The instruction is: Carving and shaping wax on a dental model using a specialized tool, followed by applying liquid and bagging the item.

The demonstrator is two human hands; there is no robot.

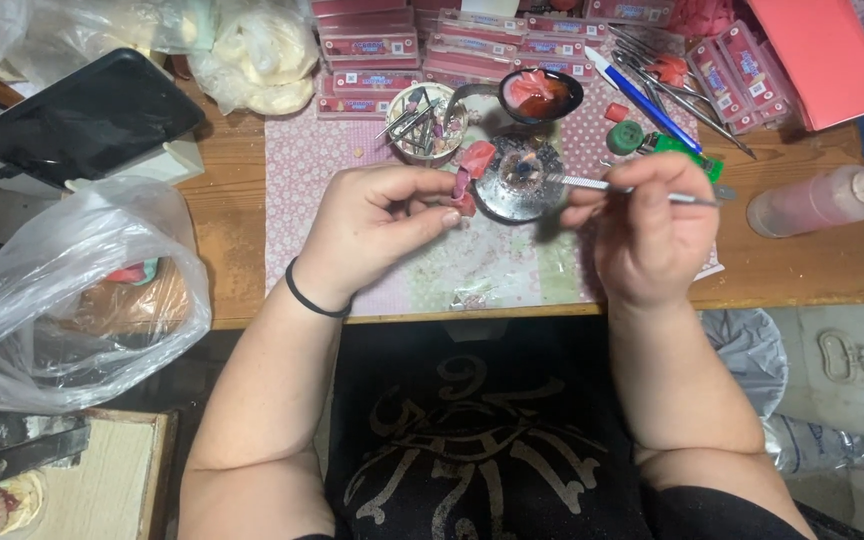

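We pinch a small pink wax piece (464,186) in our left hand (377,235), fingers closed tight on it, just above the table (812,270). Our right hand (647,230) grips a thin metal tool (617,186), and its tip reaches over the little round burner (522,180). If we squeeze too hard, the wax piece might crack. If the tool gets too hot, it might melt too much wax, or our fingers could get burned.

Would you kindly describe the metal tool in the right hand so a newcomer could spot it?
Start at the pink dotted mat on the wooden desk. Over its right half, the right hand pinches a thin silver instrument, tip toward the small round burner. Unlike the tools lying loose behind, it is held.
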